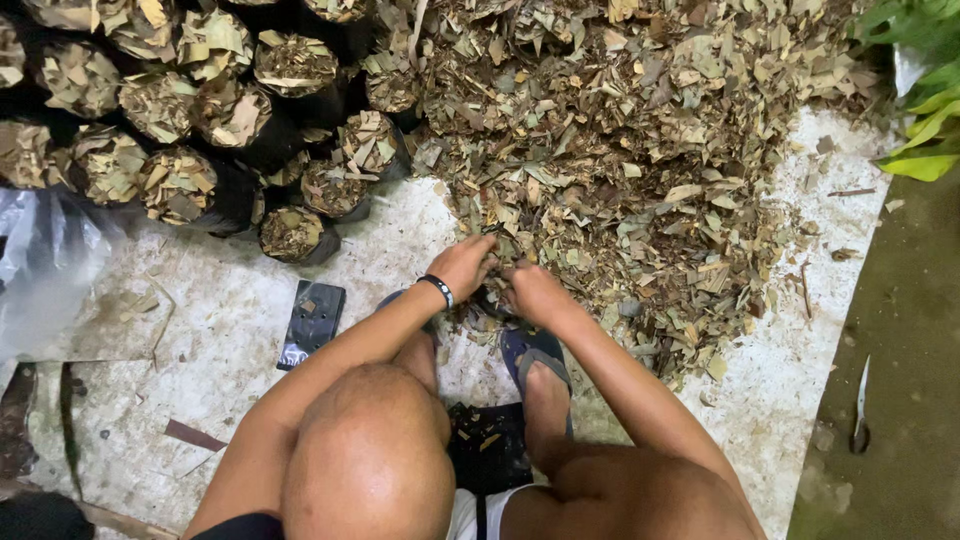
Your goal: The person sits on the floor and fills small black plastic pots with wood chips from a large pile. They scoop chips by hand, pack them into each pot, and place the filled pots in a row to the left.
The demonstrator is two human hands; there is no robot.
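My left hand (462,265), with a black band on the wrist, and my right hand (535,292) meet at the near edge of a big heap of dry chopped leaves (620,150). Both hands have fingers curled into the leaf litter, close together, and seem to grip something small and dark between them; what it is stays hidden under the fingers. My bare knees and a foot in a blue sandal (535,355) sit just below the hands.
Several black bags stuffed with dry leaves (180,130) stand in rows at the upper left. A flat empty black bag (312,322) lies on the white ground sheet (200,340). Clear plastic lies at the left edge. Green plants (925,90) are at the right.
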